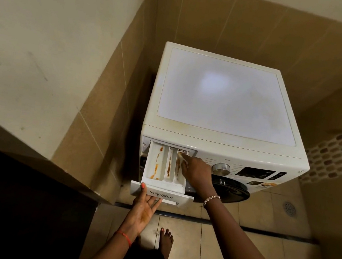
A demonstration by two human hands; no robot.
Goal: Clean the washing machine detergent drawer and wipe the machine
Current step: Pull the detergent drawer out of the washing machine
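I see the washing machine (223, 97) standing in a tiled corner, filling my view from the centre out toward 3 o'clock, its white top facing the camera. Its dark round door (233, 189) sits at 4 o'clock, below the control panel.

The detergent drawer (161, 195) is pulled far out of the machine's front left corner, at about 6 o'clock from centre. Its three compartments are streaked with orange-brown residue (157, 164).

My left hand (145, 209) comes up from 6 o'clock, palm up. Its fingers lie under the drawer's front panel and its thumb is on the panel's top edge, so it grips the panel.

My right hand (196, 172) reaches in from 5 o'clock over the rightmost compartment. Its fingers are bunched on what looks like a small pale cloth (183, 160), stained brown and pressed against the back of that compartment.

The silver dial (221, 169) is just to the 3 o'clock side of that hand. A beaded bracelet (212, 199) circles the right wrist.
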